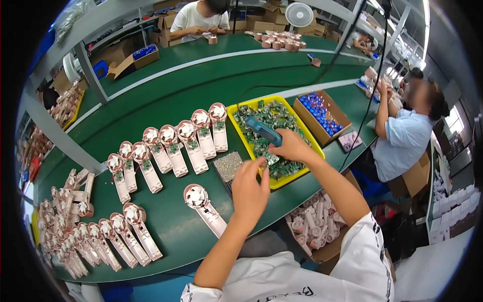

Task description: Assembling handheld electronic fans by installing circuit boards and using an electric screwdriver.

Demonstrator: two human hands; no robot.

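Note:
My right hand (292, 147) is wrapped round a teal power screwdriver (264, 132), held over a yellow tray (233, 117) full of small green circuit boards (274, 113). Close to the tray's near left edge, my left hand (250, 189) has its fingers curled, thumb and fingertips near together; whether something small sits between them is hard to make out. Left of that hand lies one pale pink handheld fan housing (205, 209) with a white fan wheel, its lower end partly behind my forearm. A block of small metal screws (229, 166) stands beside the tray.
Fan housings with circuit boards (173, 151) form a row on the green bench; more (121, 236) crowd the left. A box of blue cells (319, 113) and a phone (349, 141) are right of the tray. A carton of pink housings (314, 221) stands below the edge. Co-workers sit opposite and right.

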